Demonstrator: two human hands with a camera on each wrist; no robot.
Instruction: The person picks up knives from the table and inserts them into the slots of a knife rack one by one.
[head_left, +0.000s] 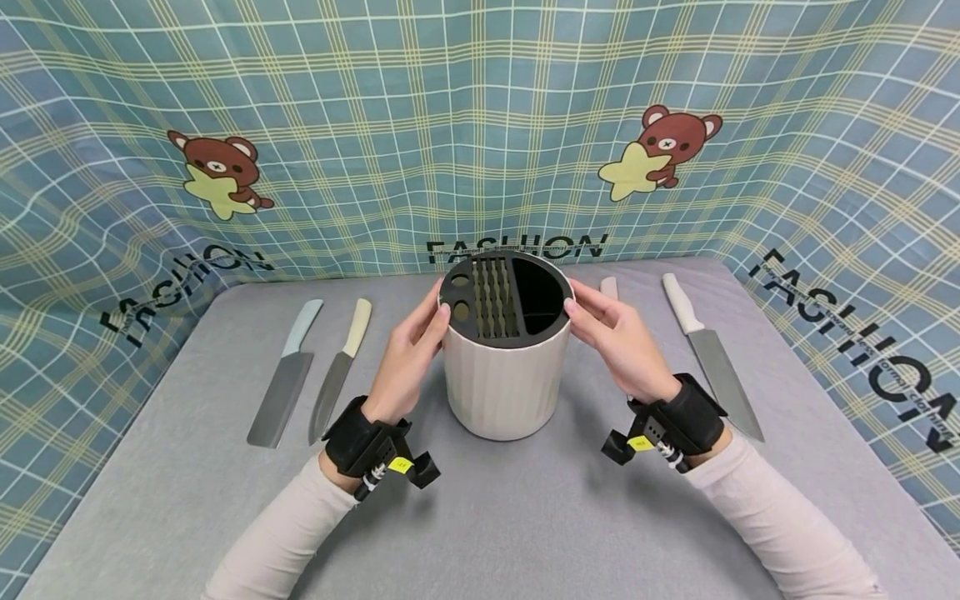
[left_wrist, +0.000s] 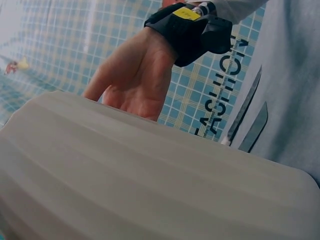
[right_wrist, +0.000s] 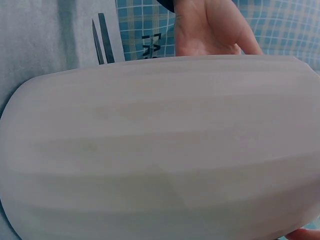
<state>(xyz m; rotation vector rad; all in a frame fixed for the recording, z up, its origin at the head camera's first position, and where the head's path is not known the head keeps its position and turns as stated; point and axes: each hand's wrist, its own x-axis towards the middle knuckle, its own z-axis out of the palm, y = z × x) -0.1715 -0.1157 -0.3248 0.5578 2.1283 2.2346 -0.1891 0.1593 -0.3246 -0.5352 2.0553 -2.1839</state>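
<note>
Between both hands, near the back of the table, is an upright, round, whitish knife holder [head_left: 504, 392] with fluted sides. Its black top [head_left: 495, 332] has wavy slots, two round holes and a large half-round opening. My left hand [head_left: 408, 362] grips the left side at the rim, thumb near the top edge. From the right, my right hand [head_left: 624, 346] grips it the same way. In the left wrist view, the right hand [left_wrist: 137, 80] shows beyond the holder's wall [left_wrist: 150, 175]. The left hand [right_wrist: 212, 30] appears behind it in the right wrist view.
On the left lie a cleaver [head_left: 280, 400] with a light blue handle and a knife [head_left: 330, 392] with a cream handle. At right is a large white-handled knife [head_left: 720, 375]. Another pale handle [head_left: 609, 287] peeks out behind the right hand. A plaid curtain [head_left: 480, 125] hangs behind.
</note>
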